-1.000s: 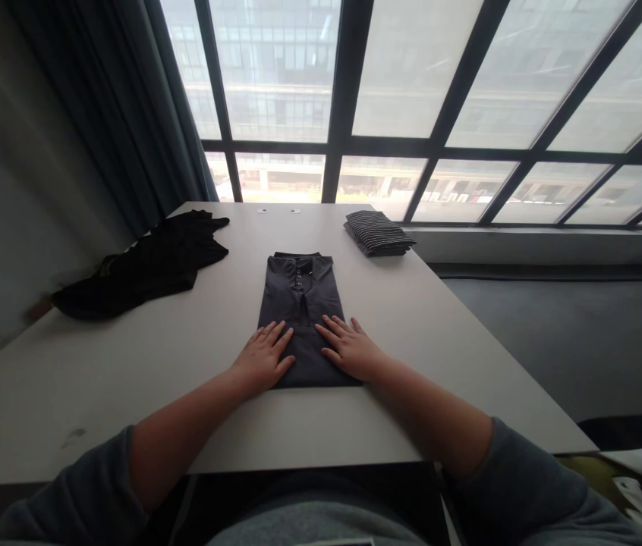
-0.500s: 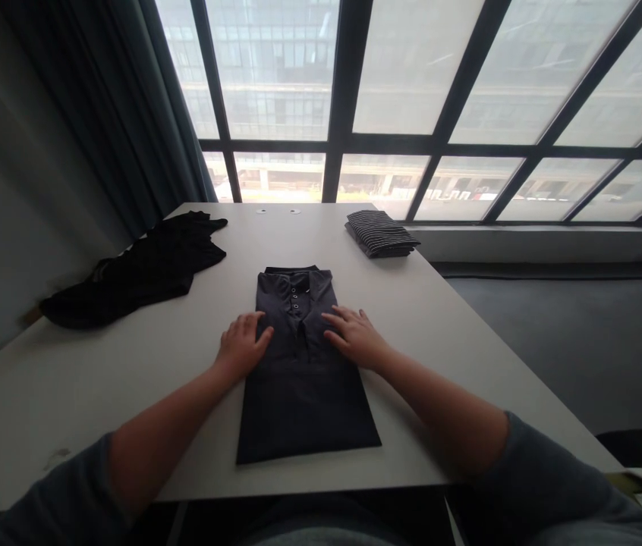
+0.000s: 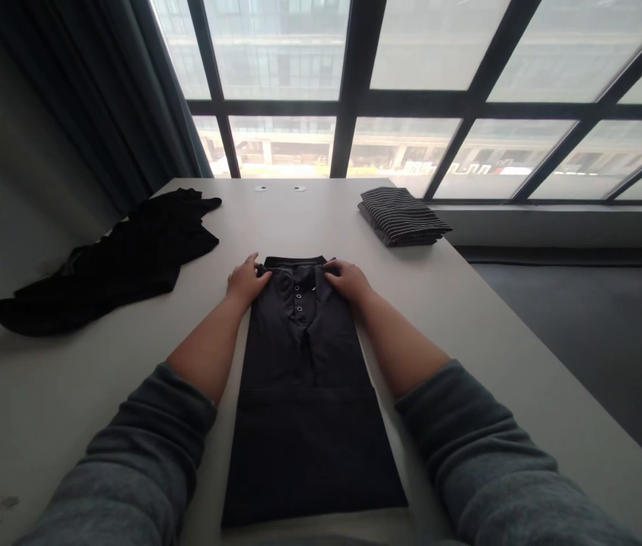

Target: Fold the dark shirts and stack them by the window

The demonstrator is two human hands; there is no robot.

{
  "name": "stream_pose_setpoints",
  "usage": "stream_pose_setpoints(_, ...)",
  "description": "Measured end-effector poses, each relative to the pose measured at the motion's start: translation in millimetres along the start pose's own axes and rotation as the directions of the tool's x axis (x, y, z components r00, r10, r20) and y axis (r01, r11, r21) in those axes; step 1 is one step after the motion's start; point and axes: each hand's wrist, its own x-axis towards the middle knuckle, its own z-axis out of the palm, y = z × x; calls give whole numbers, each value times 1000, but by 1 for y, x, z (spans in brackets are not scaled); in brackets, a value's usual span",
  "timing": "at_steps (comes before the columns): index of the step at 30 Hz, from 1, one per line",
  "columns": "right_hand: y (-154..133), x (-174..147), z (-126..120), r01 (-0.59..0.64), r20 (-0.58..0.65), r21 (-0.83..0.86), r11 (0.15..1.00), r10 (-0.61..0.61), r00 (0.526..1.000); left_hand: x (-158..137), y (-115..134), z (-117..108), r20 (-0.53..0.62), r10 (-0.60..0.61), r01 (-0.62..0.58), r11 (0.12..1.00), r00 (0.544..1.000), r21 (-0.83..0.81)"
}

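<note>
A dark folded shirt point(image 3: 303, 425) with a buttoned placket lies flat on the white table point(image 3: 446, 455), its collar pointing toward the window. At its upper left corner is my left hand point(image 3: 247, 282), thumb on top of the fabric and fingers curled around the shoulder edge. My right hand point(image 3: 349, 280) grips the opposite upper corner in the same way, its fingertips partly hidden by the cloth. Between the two hands the collar and several round buttons show.
On the left lies a crumpled black garment point(image 3: 127, 254). A stack of folded clothes point(image 3: 404, 216), striped on top, sits near the table's far right edge. Behind the table are a window point(image 3: 287, 53) and a dark curtain point(image 3: 99, 91).
Both hands have moved up from the shirt's sides to its shoulder corners and closed on them. The view has tilted down and come closer to the shirt.
</note>
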Motion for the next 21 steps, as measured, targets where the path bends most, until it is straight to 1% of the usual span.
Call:
stream_pose_setpoints(3, 4, 9, 1, -29, -58, 182, 983, 41, 997, 12, -1, 3, 34, 21, -15, 985, 999, -173)
stream_pose_setpoints(5, 4, 10, 1, -38, -74, 357, 933, 69, 995, 15, -1, 2, 48, 68, -48, 942, 997, -333)
stream_pose_setpoints(6, 4, 10, 1, -43, -70, 453, 890, 84, 994, 14, 0, 2, 55, 88, -57, 906, 995, -419)
stream_pose_setpoints(8, 0, 7, -1, -72, -30, 641, 764, 118, 993, 13, 0, 1, 71, 86, -28, 811, 994, -584)
stream_pose_setpoints(10, -4, 6, -4, -148, 55, 776, 613, 168, 984, 12, 1, 1, 126, 1, 90, 694, 992, -714)
stream_pose_setpoints(11, -5, 6, -7, -202, 113, 812, 548, 193, 975, 12, 0, 0, 170, -50, 162, 638, 984, -753)
stream_pose_setpoints(12, -7, 8, -10, -262, 173, 824, 503, 217, 961, 14, 0, 0, 216, -93, 229, 592, 972, -773)
stream_pose_setpoints(13, -8, 10, -12, -315, 223, 816, 484, 240, 945, 16, 0, 0, 258, -125, 283, 561, 958, -778)
stream_pose_setpoints(15, -9, 17, -15, -383, 273, 778, 498, 281, 920, 22, -1, -1, 313, -148, 341, 542, 938, -768)
stream_pose_setpoints(18, -8, 27, -15, -413, 288, 748, 519, 306, 907, 29, 2, -2, 355, -126, 365, 536, 926, -761)
stream_pose_setpoints(21, -6, 32, -11, -421, 304, 758, 499, 300, 904, 29, 7, -4, 397, -63, 371, 514, 916, -773)
